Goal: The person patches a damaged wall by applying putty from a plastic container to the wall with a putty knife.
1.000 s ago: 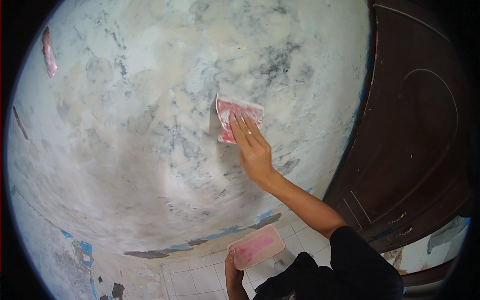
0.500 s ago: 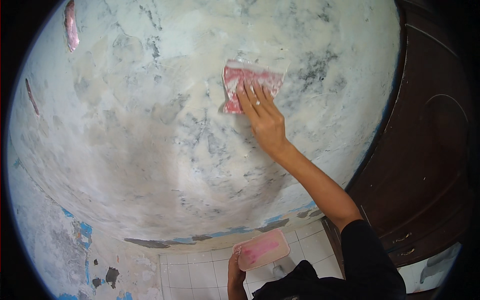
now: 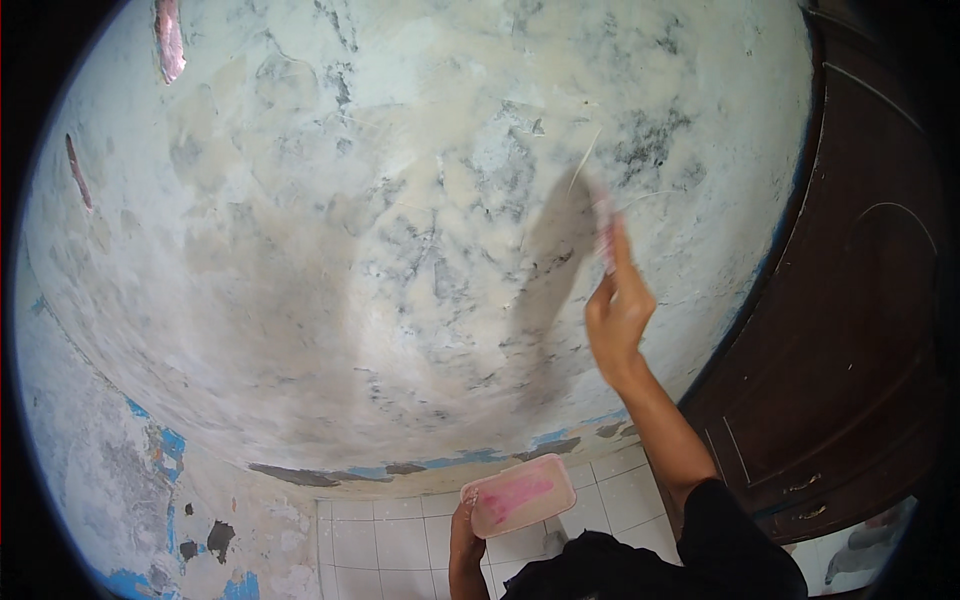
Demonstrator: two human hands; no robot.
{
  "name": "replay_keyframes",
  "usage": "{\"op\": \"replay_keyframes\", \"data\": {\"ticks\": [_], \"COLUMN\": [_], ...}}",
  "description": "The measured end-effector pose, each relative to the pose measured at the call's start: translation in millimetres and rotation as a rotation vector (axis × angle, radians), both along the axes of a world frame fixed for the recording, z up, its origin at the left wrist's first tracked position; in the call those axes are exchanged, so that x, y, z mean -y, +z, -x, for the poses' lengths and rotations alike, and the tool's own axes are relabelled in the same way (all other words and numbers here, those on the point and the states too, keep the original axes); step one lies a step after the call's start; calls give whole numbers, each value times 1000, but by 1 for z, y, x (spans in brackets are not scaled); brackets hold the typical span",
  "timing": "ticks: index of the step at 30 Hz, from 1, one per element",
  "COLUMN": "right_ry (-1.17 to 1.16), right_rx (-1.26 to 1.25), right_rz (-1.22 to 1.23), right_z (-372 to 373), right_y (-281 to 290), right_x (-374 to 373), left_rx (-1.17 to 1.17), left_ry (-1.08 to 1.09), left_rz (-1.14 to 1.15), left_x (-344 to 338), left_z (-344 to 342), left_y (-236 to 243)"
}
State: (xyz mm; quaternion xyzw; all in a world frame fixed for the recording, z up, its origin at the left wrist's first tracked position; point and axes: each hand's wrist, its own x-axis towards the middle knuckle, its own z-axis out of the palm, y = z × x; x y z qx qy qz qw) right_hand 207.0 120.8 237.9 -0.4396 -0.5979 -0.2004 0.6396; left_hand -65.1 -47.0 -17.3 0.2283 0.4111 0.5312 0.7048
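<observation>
My right hand (image 3: 620,315), at the right of the wall, grips a pink and white flat spreader (image 3: 605,240), seen edge-on and motion-blurred, with a shadow beside it on the mottled grey-white wall (image 3: 300,150). Whether the spreader touches the wall I cannot tell. At the lower middle, my left hand (image 3: 466,525) holds a shallow pink plastic tray (image 3: 538,510) by its left end, with bright pink smears across its inside.
A dark brown wooden cabinet (image 3: 840,300) with handles stands at the right. A side wall (image 3: 120,490) with flaking blue paint is at lower left. White floor tiles (image 3: 370,550) show below. Two pinkish gouges (image 3: 170,45) mark the wall at upper left.
My right hand has moved right and down from the middle of the wall, turning the spreader from face-on to edge-on. My left hand and the tray have stayed nearly in place.
</observation>
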Motion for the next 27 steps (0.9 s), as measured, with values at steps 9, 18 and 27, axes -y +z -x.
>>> {"op": "replay_keyframes", "data": {"ticks": [9,18,27], "right_ry": [-96,-14,-128], "right_rx": [-305,154,179], "right_rz": [-161,-206,-455], "right_z": [41,145,110], "right_y": [66,45,118], "right_x": [-34,-37,-28], "left_rx": [7,17,52], "left_ry": [59,-12,-214], "left_rz": [-39,-35,-6], "left_x": [23,-12,-72], "left_z": [16,68,161], "left_y": [12,21,39]}}
